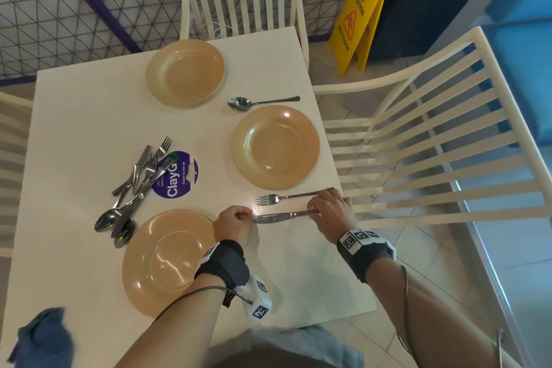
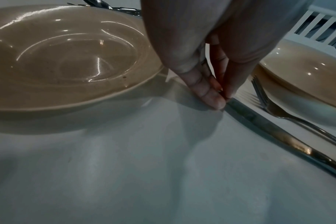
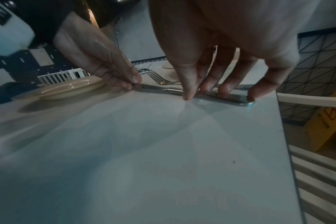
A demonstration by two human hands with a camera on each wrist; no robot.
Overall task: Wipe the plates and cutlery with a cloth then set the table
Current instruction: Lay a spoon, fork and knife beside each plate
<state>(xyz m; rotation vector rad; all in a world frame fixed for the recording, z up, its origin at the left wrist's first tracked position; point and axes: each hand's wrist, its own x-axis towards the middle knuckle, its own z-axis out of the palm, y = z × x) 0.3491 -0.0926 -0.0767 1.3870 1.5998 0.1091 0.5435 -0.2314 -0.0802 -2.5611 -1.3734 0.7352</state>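
Observation:
A steel knife (image 1: 282, 216) lies flat on the white table (image 1: 313, 284), just below a fork (image 1: 286, 197) and the right-hand tan plate (image 1: 276, 146). My left hand (image 1: 236, 222) pinches the blade tip (image 2: 238, 104) between thumb and fingers, beside the near tan plate (image 1: 167, 260). My right hand (image 1: 328, 212) holds the knife handle (image 3: 220, 97) with thumb on the near side and fingers on the far side. A third tan plate (image 1: 185, 73) sits at the back, with a spoon (image 1: 260, 102) near it. A blue cloth (image 1: 41, 337) lies at the near left corner.
A heap of several forks, knives and spoons (image 1: 137, 188) lies left of centre, partly over a purple round sticker (image 1: 179, 175). White slatted chairs (image 1: 418, 140) stand at the right and back. A yellow wet-floor sign (image 1: 361, 9) stands on the floor beyond the table.

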